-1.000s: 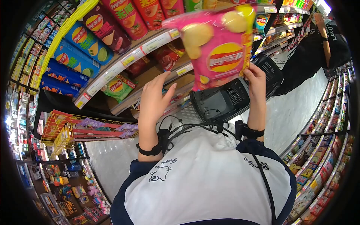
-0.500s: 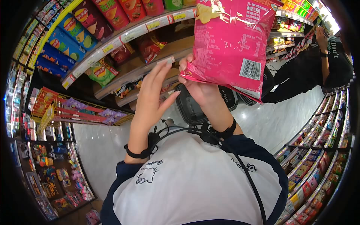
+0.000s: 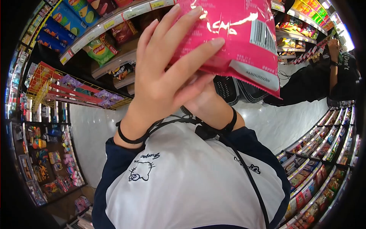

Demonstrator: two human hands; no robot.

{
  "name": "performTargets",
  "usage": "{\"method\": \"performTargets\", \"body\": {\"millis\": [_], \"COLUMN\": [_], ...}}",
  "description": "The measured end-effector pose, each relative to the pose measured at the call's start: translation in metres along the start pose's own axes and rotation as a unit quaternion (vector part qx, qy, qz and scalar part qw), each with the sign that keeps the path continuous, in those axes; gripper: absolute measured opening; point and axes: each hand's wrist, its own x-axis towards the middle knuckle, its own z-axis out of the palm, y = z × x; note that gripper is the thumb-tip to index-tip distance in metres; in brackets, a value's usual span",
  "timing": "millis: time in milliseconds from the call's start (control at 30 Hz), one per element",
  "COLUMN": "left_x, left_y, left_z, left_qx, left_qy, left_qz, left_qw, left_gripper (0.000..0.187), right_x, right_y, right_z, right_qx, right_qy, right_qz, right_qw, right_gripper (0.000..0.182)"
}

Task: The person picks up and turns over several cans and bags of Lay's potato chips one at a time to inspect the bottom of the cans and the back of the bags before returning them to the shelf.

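Observation:
A shiny pink potato chip bag (image 3: 232, 45) is held up in front of me, with a barcode and a pale printed panel facing me. My right hand (image 3: 206, 97) supports it from below at its lower left; most of those fingers are hidden behind my left hand and the bag. Across the bag's left part lies my left hand (image 3: 162, 68), its fingers long and spread over the printed face. The left thumb points toward my right hand, near the bag's lower edge.
Ahead and left, a shelf (image 3: 114, 23) carries blue chip boxes (image 3: 65, 19) and a green chip bag (image 3: 101, 49). A yellow wire rack (image 3: 45, 86) hangs at the left. Black baskets (image 3: 249, 91) are behind the bag. Another person in dark clothes (image 3: 305, 86) is at the right.
My left hand has moved right and up, from apart to lying over the bag. The bag has shifted slightly and tilted, its lower panel now showing more. My right hand still supports it.

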Motion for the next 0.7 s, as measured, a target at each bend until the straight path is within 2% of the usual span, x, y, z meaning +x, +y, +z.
{"method": "performTargets", "body": {"millis": [67,100,167,233,267,300,333,433,533,700], "left_x": [-0.006,-0.008,-0.015,-0.012,-0.007,-0.003,-0.004,-0.007,-0.009,-0.011], "left_y": [-0.019,-0.027,-0.038,-0.029,-0.008,0.004,0.004,0.006,0.006,0.003], "left_z": [-0.002,-0.001,0.006,0.000,-0.008,-0.014,-0.015,-0.017,-0.017,-0.012], "left_qx": [0.030,0.036,0.012,-0.010,-0.021,-0.033,-0.030,-0.029,-0.033,-0.036], "left_qy": [0.003,0.011,0.053,0.050,0.027,0.004,0.007,0.014,0.020,0.032], "left_qz": [0.049,0.069,0.094,0.063,0.016,-0.032,-0.038,-0.051,-0.052,-0.046], "left_qw": [0.998,0.997,0.994,0.997,0.999,0.999,0.999,0.998,0.998,0.998], "left_gripper": [0.055,0.055,0.055,0.055,0.055,0.056,0.056,0.055,0.056,0.056], "right_x": [-0.001,0.001,-0.002,-0.008,-0.010,-0.010,-0.010,-0.012,-0.015,-0.013], "right_y": [-0.004,-0.001,0.000,-0.007,-0.012,-0.013,-0.014,-0.011,-0.008,-0.005], "right_z": [0.004,0.005,0.010,0.023,0.029,0.029,0.028,0.029,0.028,0.032], "right_qx": [0.013,0.005,-0.036,-0.043,-0.029,-0.102,-0.174,-0.258,-0.248,-0.132], "right_qy": [-0.011,0.013,0.010,-0.007,-0.022,-0.050,-0.078,-0.099,-0.088,0.017], "right_qz": [0.029,0.053,0.053,0.039,0.025,0.020,0.015,0.001,-0.003,0.007], "right_qw": [0.999,0.998,0.998,0.998,0.999,0.993,0.982,0.961,0.965,0.991], "right_gripper": [0.035,0.036,0.038,0.039,0.039,0.042,0.046,0.051,0.052,0.037]}}
